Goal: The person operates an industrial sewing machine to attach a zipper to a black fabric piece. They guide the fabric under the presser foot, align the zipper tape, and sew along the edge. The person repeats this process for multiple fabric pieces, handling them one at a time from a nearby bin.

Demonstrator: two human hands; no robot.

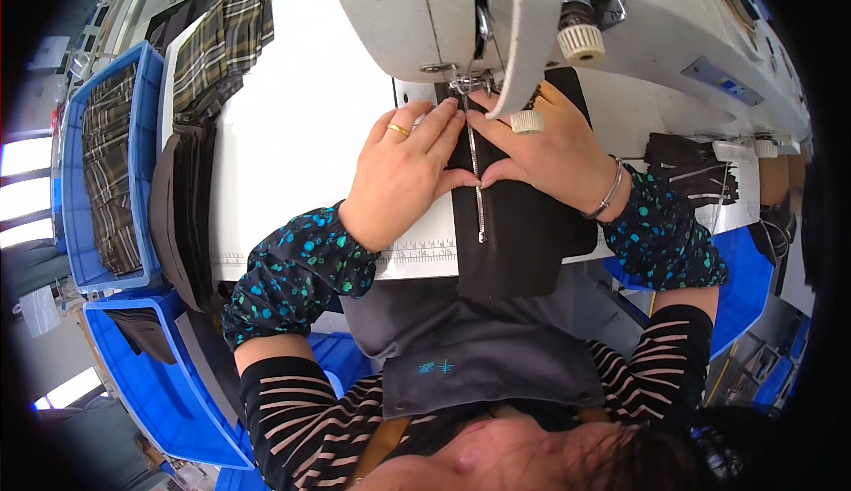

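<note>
My left hand [412,154] lies with fingers stretched on the dark fabric piece [510,247], its fingertips just left of the zipper [481,212] near the presser foot [461,88]. My right hand [541,150] rests on the same fabric to the right of the zipper, fingers extended and partly hidden behind the machine's guard. Both thumbs rest beside the zipper. The white sewing machine [399,12] stands over the fabric, whose lower end hangs past the table's front edge.
The white table [292,136] carries plaid fabric [222,39], stacked dark pieces [182,207] at left and dark zippered pieces [687,167] at right. A blue bin of plaid fabric [151,74] sits left, another blue bin [177,411] below it, and a blue container [740,287] at right.
</note>
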